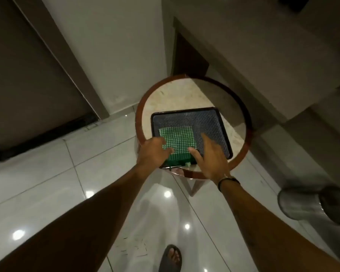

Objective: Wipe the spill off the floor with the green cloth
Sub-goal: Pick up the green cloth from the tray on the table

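Observation:
A folded green checked cloth [177,139] lies in a black tray [210,122] on a small round table [145,107] with a wooden rim. My left hand [153,152] rests on the cloth's near left corner, fingers curled over its edge. My right hand [210,156] hovers at the cloth's right side with fingers spread, thumb touching the near right edge. On the white tiled floor near my sandalled foot [171,258] there is a faint streaky patch [133,250] that may be the spill.
A metal waste bin [312,205] stands on the floor at the right. Walls and a dark doorway [186,55] close in behind the table. A dark door threshold [37,138] runs along the left. Glossy tiles [37,193] stretch to the left and front.

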`<action>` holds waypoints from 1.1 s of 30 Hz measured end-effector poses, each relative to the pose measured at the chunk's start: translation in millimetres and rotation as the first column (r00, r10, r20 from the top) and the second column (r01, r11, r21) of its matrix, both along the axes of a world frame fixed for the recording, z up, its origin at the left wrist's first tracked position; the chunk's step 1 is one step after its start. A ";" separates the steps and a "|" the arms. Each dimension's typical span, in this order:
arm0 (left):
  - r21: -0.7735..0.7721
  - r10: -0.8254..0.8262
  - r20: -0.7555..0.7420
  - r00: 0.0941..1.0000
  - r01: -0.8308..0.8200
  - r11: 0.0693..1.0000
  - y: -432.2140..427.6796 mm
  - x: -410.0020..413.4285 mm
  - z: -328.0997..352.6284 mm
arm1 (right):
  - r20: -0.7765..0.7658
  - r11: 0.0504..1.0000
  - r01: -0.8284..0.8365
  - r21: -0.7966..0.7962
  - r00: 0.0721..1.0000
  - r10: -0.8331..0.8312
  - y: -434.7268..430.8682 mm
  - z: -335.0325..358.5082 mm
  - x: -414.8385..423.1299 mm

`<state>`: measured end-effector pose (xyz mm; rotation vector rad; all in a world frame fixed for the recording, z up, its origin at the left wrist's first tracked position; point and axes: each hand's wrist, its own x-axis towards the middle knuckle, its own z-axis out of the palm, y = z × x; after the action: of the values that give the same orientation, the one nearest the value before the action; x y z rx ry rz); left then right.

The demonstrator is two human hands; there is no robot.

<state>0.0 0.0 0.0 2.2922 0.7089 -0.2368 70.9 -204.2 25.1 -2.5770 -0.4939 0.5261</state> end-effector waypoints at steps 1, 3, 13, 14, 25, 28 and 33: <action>0.000 0.034 0.000 0.999 -0.034 0.999 -1.3 8.4 -15.1 | -0.018 0.998 0.027 0.059 1.000 -0.026 5.0 -18.9 8.1; 0.020 0.079 0.027 0.997 -0.079 0.997 -1.8 23.7 -45.1 | -0.069 0.996 0.055 0.069 0.996 -0.051 15.6 -50.3 25.7; 0.159 0.204 0.073 0.976 -0.213 0.964 -15.3 52.8 -121.3 | -0.026 0.969 0.248 0.006 0.969 -0.248 42.3 -139.0 72.1; 0.143 0.225 0.084 0.971 -0.235 0.961 -14.6 54.1 -122.9 | -0.040 0.959 0.281 0.026 0.959 -0.280 45.0 -142.9 72.4; -0.608 0.624 0.004 0.781 -0.494 0.622 13.1 37.0 -87.6 | -0.463 0.667 0.658 0.349 0.740 -0.488 57.5 -104.1 45.6; -0.751 0.691 -0.044 0.721 -0.480 0.453 26.8 1.1 -58.4 | -0.604 0.564 0.707 0.428 0.687 -0.403 58.6 -64.1 7.5; -0.831 0.686 -0.114 0.718 -0.447 0.331 54.5 -100.7 -19.5 | -0.660 0.533 0.730 0.429 0.655 -0.367 67.4 -14.1 -93.2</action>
<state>-100.7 54.5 -19.5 1.0140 0.9676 0.0898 -22.2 -136.8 11.0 -1.6288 0.3364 0.5941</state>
